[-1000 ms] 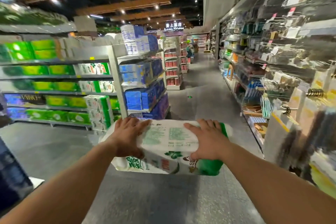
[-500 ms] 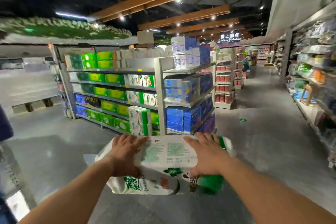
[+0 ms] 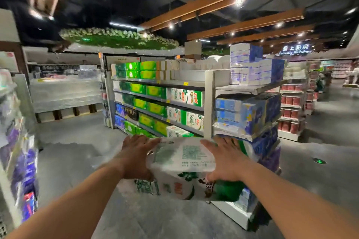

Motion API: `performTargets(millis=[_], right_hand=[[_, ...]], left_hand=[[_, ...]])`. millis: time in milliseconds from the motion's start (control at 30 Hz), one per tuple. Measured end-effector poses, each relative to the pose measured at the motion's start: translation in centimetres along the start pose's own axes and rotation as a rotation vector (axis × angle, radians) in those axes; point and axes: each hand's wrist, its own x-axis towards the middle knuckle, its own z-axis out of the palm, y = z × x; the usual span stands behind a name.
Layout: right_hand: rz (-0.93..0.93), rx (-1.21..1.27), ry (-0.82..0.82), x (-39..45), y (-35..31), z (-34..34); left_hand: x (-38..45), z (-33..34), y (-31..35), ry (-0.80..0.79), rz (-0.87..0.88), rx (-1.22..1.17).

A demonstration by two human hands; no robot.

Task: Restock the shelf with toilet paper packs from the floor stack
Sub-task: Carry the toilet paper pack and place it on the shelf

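1. Head view. A toilet paper pack [image 3: 186, 169], white plastic wrap with green print and a dark green right end, is carried in mid-air at the near centre, over the grey floor [image 3: 73, 161].
2. Left hand [image 3: 136, 156]: clasps the pack's left end, fingers spread over the top edge, palm against the side. Holding the pack.
3. Right hand [image 3: 226, 159]: laid over the pack's right top, fingers spread forward, thumb down the near face. Also holding the pack.
4. Both bare forearms reach in from the near bottom corners.
5. The shelf unit [image 3: 208, 103] stands just beyond the pack, far centre. Its long left face carries rows of bright green packs [image 3: 153, 91], with white-and-green packs [image 3: 185, 97] matching the held one at the right end of the middle tiers.
6. The end face of the unit, right of the white upright, holds blue tissue packs [image 3: 250, 114] on several tiers; white-and-blue packs [image 3: 250, 66] are stacked on top.
7. Far left: a wrapped pallet stack [image 3: 66, 93] on wooden blocks.
8. Near left edge: a blurred rack with purple goods [image 3: 21, 161].
9. Far right: shelves of red items [image 3: 291, 103] along the aisle; a lit sign [image 3: 296, 49] above.
10. Overhead: wooden ceiling beams [image 3: 213, 4] with spotlights, and a hanging green-and-white floral display [image 3: 118, 38].
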Motion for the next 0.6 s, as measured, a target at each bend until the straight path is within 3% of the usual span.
performTargets(millis=[200, 600], right_hand=[[0.044, 0.032, 0.065, 16.2, 1.4, 2.8], [0.011, -0.017, 0.021, 46.5, 6.7, 7.9]], left_hand=[[14.5, 2.9, -9.6, -0.024, 0.043, 0.026], [41.3, 12.0, -25.3, -0.019, 0.065, -0.005]])
